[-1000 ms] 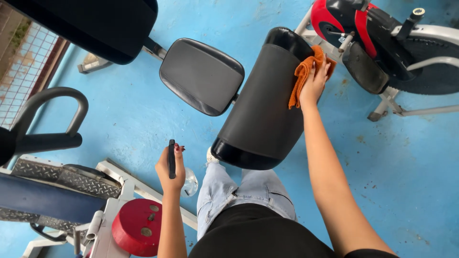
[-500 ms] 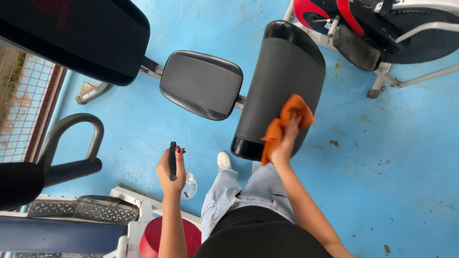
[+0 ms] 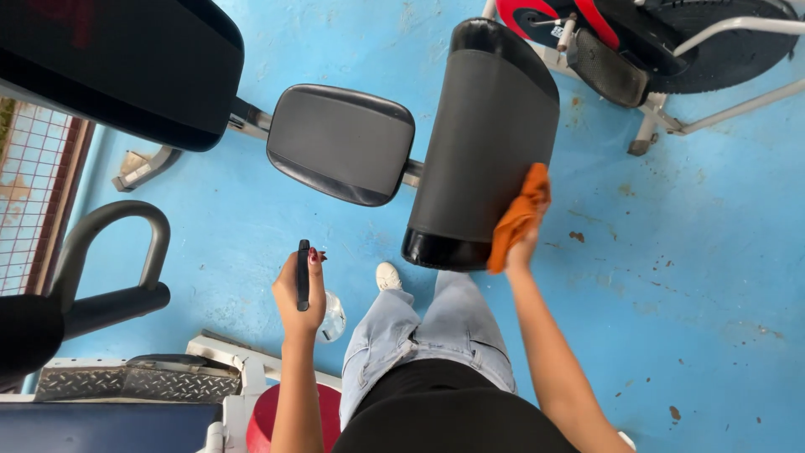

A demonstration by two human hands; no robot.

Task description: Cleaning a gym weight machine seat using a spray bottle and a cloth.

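Right hand (image 3: 524, 243) clamped on orange cloth (image 3: 518, 216), pressed against long black pad (image 3: 486, 143) at its near right edge, close to lower end. Left hand (image 3: 298, 289) closed around dark spray-bottle handle (image 3: 303, 274), clear bottle (image 3: 332, 317) hanging below, well apart from pad. Judgement – wiping in mid-course: cloth on 1 pad only; square seat pad (image 3: 340, 143) and big pad (image 3: 117, 67) top left untouched now – cleanliness cannot be told. Blue floor (image 3: 671, 277) spotted.
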